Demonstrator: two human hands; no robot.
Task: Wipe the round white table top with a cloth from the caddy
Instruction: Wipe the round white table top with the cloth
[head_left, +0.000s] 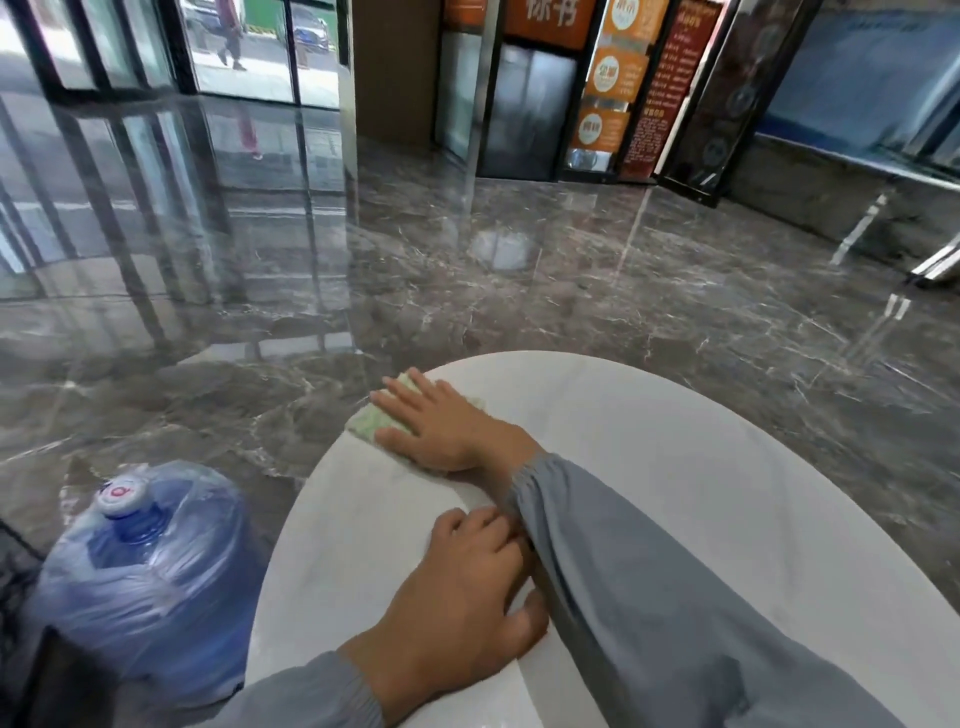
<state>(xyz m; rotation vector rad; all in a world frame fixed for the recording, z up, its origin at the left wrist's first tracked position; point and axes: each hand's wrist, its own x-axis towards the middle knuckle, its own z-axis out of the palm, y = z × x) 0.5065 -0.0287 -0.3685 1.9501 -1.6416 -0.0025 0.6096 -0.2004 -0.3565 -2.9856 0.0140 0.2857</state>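
green cloth (367, 422) lies flat under right hand (441, 426) at table (675, 467) edge.

Table top (701, 467) open rightward; water bottle (145, 571) flanks left edge.

- My right hand (441, 426) lies flat on a pale green cloth (370, 422), fingers straight and spread, pressing it onto the round white table (701, 467).
- The cloth sits at the table's far left edge, and most of it is hidden under my palm.
- My right arm, in a grey sleeve (649, 582), crosses the table top from the lower right.
- My left hand (462, 587) rests on the table nearer to me, its fingers loosely bent against that sleeve.
- A big blue water bottle (145, 582) wrapped in clear plastic stands on the glossy dark marble floor (467, 270), just beside the table on my left.
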